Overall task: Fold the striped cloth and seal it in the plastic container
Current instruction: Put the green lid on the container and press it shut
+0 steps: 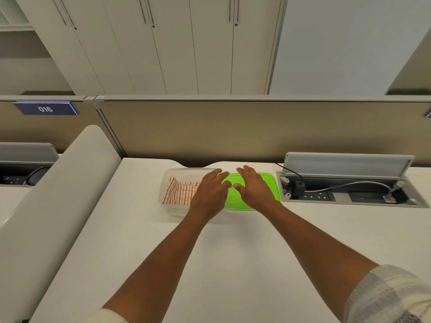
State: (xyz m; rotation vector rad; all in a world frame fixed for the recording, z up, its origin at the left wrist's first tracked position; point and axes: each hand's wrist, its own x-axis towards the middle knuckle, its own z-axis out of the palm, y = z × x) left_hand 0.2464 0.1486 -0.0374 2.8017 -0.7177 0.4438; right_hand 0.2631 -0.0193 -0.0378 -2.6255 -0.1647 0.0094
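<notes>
A clear plastic container [164,191] stands on the white desk near its far edge. The folded red-and-white striped cloth [180,192] lies inside it. A green lid [271,183] lies flat on the desk just right of the container. My left hand [211,194] hovers over the container's right end, fingers spread, reaching toward the lid's left edge. Over the lid sits my right hand [253,187], fingers apart, palm down. Neither hand visibly grips anything. Whether the palms touch the lid is unclear.
An open cable tray [349,194] with sockets, a plug and a white cable is sunk into the desk at right, its flap [347,163] raised. A padded divider [58,197] borders the desk at left. A partition wall [233,129] stands behind.
</notes>
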